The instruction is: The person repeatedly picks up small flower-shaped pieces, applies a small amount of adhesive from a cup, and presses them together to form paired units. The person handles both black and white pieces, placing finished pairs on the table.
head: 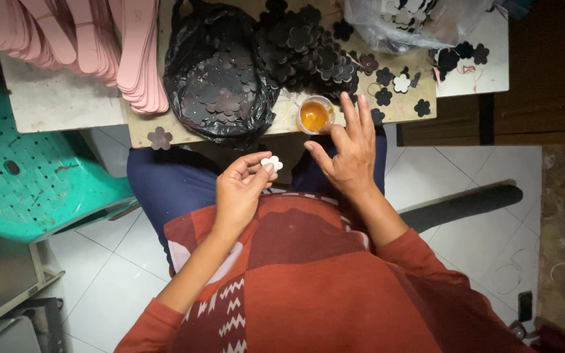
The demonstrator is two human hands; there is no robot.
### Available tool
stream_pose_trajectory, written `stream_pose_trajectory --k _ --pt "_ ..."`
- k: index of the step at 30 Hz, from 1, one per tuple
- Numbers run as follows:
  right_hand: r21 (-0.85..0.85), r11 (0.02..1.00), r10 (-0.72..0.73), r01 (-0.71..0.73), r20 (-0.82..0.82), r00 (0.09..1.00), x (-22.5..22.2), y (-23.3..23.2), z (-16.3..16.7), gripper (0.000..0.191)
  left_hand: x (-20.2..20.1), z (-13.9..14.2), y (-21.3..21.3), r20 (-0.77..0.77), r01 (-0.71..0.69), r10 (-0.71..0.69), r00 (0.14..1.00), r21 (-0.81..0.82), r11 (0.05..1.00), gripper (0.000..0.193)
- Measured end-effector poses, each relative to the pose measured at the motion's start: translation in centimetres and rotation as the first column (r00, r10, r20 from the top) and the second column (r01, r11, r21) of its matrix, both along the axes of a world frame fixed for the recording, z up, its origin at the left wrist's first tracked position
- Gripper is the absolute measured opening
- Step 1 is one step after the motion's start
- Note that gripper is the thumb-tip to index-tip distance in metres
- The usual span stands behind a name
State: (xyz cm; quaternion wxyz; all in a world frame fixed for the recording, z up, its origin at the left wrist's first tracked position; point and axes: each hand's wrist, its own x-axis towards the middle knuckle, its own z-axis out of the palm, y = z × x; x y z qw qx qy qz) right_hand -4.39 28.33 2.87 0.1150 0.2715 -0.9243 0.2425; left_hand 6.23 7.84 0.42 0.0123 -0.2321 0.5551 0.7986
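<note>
My left hand (242,189) holds a small white flower-shaped cutout (271,163) between thumb and fingertips, above my lap. My right hand (346,149) is raised beside it with fingers spread, its index fingertip touching the rim of a small cup of orange glue (314,115) at the table's front edge. A heap of dark flower-shaped cutouts (305,49) lies on the table just beyond the cup. More dark cutouts fill an open black plastic bag (220,78) to the left.
A stack of pink foam soles (99,39) lies at the table's left. A clear plastic bag (413,23) sits at the back right, with loose dark and white flowers (400,84) near it. A green plastic chair (27,170) stands left.
</note>
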Motion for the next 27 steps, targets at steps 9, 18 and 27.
stream_pose_trajectory --k 9,18,27 --pt "0.041 0.999 0.029 -0.027 -0.045 0.999 0.8 0.3 -0.4 0.038 -0.4 0.0 0.1 0.006 -0.007 0.006 1.000 0.020 1.000 0.029" --pt "-0.272 0.961 0.081 -0.040 0.141 0.987 3.0 2.1 4.1 0.017 -1.0 1.2 0.4 -0.025 0.005 -0.005 1.000 0.029 1.000 0.037" --pt "-0.405 0.908 0.236 -0.110 0.277 0.931 4.4 -0.3 8.0 0.023 -0.9 3.6 1.4 -0.029 0.056 -0.052 0.998 0.148 0.987 0.042"
